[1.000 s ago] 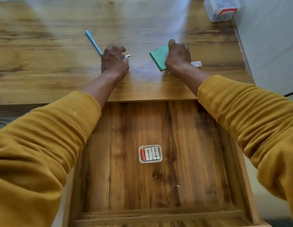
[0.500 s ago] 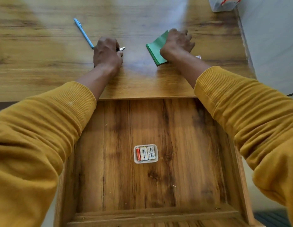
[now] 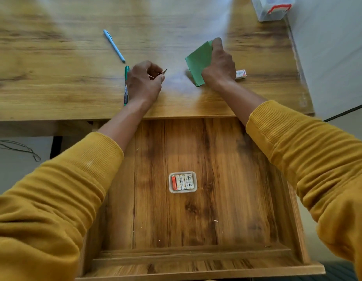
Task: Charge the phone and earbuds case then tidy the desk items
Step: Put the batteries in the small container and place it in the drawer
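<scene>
Desk items are what's in play; no phone or earbuds case is anywhere in view, so where they sit cannot be told from here.

Left hand (image 3: pixel 144 84): fingers curled, pinching a small thin object (image 3: pixel 163 71) off the desk surface (image 3: pixel 54 78). Too small and blurred to name; a clip or pen part, perhaps. Just left of that hand, touching or nearly so, lies a green marker (image 3: pixel 126 86), partly hidden by the wrist. Farther out beyond it, apart, a light blue pen (image 3: pixel 114 46) lies at a slant.

Right hand (image 3: pixel 218 64): clamped on a green pad of paper (image 3: pixel 198 61), fingers wrapped over its far edge, pad tipped up off the wood. Looks like a lift rather than a slide, probably so the stack comes away whole. Just right of the hand, a small white box (image 3: pixel 241 74), likely an eraser.

Far beyond the right hand, at the desk's corner, a clear plastic box with a red latch (image 3: pixel 273 9).

Below both forearms the drawer (image 3: pixel 216 199) stands pulled open. Inside, a clear tray of AA batteries (image 3: pixel 182 182), alone near the middle. Judgement: the open drawer is the destination, and both hands gather at once to save a trip.

Mustard sleeves (image 3: pixel 317 159) pushed back from the wrists.
</scene>
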The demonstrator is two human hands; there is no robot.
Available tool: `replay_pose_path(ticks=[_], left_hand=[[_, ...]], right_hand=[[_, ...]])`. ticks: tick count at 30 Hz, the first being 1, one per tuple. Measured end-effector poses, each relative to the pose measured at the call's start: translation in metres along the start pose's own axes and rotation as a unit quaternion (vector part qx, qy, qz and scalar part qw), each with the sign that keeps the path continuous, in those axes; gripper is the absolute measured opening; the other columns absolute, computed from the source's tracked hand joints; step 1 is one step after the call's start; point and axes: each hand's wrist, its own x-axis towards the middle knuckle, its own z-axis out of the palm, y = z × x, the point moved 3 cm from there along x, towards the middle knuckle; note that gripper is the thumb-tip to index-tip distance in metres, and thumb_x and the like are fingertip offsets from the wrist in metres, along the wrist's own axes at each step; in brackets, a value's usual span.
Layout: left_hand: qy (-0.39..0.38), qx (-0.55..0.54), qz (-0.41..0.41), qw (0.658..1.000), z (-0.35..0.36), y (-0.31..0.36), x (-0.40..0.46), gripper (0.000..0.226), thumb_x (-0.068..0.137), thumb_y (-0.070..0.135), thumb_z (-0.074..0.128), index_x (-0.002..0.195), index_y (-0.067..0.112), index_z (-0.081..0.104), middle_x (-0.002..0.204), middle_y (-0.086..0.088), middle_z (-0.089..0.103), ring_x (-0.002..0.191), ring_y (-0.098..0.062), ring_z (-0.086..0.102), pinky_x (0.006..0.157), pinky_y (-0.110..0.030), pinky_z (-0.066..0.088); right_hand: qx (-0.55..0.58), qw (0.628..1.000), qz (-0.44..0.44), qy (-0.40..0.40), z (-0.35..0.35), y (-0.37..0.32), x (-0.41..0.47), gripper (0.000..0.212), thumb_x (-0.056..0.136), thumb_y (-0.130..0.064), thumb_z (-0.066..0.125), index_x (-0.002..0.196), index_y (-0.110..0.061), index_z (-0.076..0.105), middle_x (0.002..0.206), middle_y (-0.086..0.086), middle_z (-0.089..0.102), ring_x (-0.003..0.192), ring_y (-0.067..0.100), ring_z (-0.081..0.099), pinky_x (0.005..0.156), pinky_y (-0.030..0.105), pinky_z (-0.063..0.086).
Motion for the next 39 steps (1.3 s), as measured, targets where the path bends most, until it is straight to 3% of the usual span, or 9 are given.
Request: replay_pose_path(ticks=[5, 9, 12, 17, 20, 25, 30, 35, 39], left_hand=[[-0.012, -0.092, -0.034, 0.995, -0.014, -0.007, -0.053, 0.011, 0.092, 0.021, 0.08, 0.103, 0.021, 0.08, 0.089, 0.009, 0.077, 0.083, -0.007, 0.075, 0.082, -0.035, 0.065], [-0.014, -0.18, -0.083, 0.98, -0.029, -0.023, -0.108, 0.016, 0.095, 0.017, 0.079, 0.11, 0.016, 0.079, 0.101, 0.003, 0.078, 0.091, -0.01, 0.076, 0.078, -0.033, 0.066], [-0.001, -0.235, -0.131, 0.963, -0.038, -0.038, -0.152, 0.015, 0.095, 0.012, 0.077, 0.11, 0.016, 0.078, 0.102, -0.001, 0.078, 0.092, -0.014, 0.077, 0.075, -0.027, 0.065], [-0.042, -0.255, -0.207, 0.944, -0.034, -0.065, -0.2, 0.015, 0.096, 0.01, 0.076, 0.109, 0.018, 0.077, 0.106, -0.004, 0.077, 0.095, -0.018, 0.077, 0.077, -0.031, 0.065], [-0.073, -0.22, -0.263, 0.937, -0.023, -0.082, -0.221, 0.016, 0.095, 0.009, 0.077, 0.11, 0.017, 0.078, 0.106, -0.001, 0.077, 0.093, -0.018, 0.077, 0.077, -0.034, 0.067], [-0.093, -0.179, -0.342, 0.918, -0.006, -0.102, -0.231, 0.016, 0.093, 0.009, 0.08, 0.107, 0.016, 0.08, 0.104, 0.002, 0.076, 0.087, -0.015, 0.077, 0.08, -0.035, 0.067], [-0.114, -0.133, -0.364, 0.915, 0.012, -0.111, -0.225, 0.017, 0.094, 0.008, 0.079, 0.11, 0.015, 0.08, 0.104, 0.002, 0.075, 0.085, -0.013, 0.076, 0.082, -0.034, 0.067], [-0.101, -0.091, -0.366, 0.921, 0.022, -0.116, -0.224, 0.012, 0.094, 0.013, 0.08, 0.104, 0.019, 0.079, 0.094, 0.005, 0.076, 0.077, -0.012, 0.078, 0.079, -0.034, 0.067], [-0.082, -0.056, -0.339, 0.935, 0.018, -0.11, -0.22, 0.012, 0.094, 0.016, 0.08, 0.103, 0.022, 0.075, 0.097, 0.001, 0.076, 0.073, -0.013, 0.077, 0.069, -0.029, 0.066]], right_hand=[[0.29, 0.955, 0.045, -0.045, -0.017, -0.001, -0.04, 0.056, 0.079, 0.006, 0.048, 0.13, -0.016, 0.038, 0.106, 0.006, 0.062, 0.1, 0.027, 0.069, 0.065, 0.035, 0.055], [0.404, 0.901, 0.098, -0.121, -0.024, 0.0, -0.08, 0.038, 0.085, 0.012, 0.052, 0.109, -0.018, 0.052, 0.105, 0.007, 0.065, 0.096, 0.025, 0.069, 0.064, 0.034, 0.058], [0.427, 0.876, 0.086, -0.206, -0.022, 0.008, -0.107, 0.034, 0.084, 0.012, 0.056, 0.098, -0.018, 0.062, 0.1, 0.011, 0.068, 0.09, 0.027, 0.07, 0.067, 0.038, 0.059], [0.387, 0.843, 0.072, -0.366, -0.008, 0.028, -0.144, 0.031, 0.092, 0.005, 0.067, 0.11, -0.02, 0.072, 0.11, 0.007, 0.071, 0.094, 0.023, 0.073, 0.064, 0.036, 0.063], [0.321, 0.849, 0.078, -0.414, 0.005, 0.044, -0.162, 0.029, 0.099, -0.007, 0.068, 0.121, -0.025, 0.073, 0.116, 0.005, 0.073, 0.103, 0.022, 0.076, 0.07, 0.035, 0.063], [0.228, 0.909, 0.128, -0.324, 0.039, 0.071, -0.174, 0.027, 0.104, -0.008, 0.062, 0.127, -0.02, 0.071, 0.116, 0.004, 0.067, 0.109, 0.024, 0.071, 0.061, 0.028, 0.062], [0.11, 0.958, 0.115, -0.237, 0.073, 0.095, -0.164, 0.031, 0.103, -0.01, 0.064, 0.13, -0.022, 0.073, 0.149, 0.006, 0.057, 0.125, 0.027, 0.06, 0.094, 0.04, 0.06], [0.057, 0.973, 0.087, -0.208, 0.091, 0.097, -0.167, 0.029, 0.102, -0.014, 0.066, 0.129, -0.024, 0.073, 0.15, 0.005, 0.059, 0.123, 0.026, 0.062, 0.071, 0.022, 0.049], [0.025, 0.982, 0.061, -0.176, 0.097, 0.095, -0.169, 0.033, 0.098, -0.015, 0.07, 0.127, -0.03, 0.073, 0.145, 0.003, 0.063, 0.12, 0.026, 0.064, 0.079, 0.029, 0.058]])
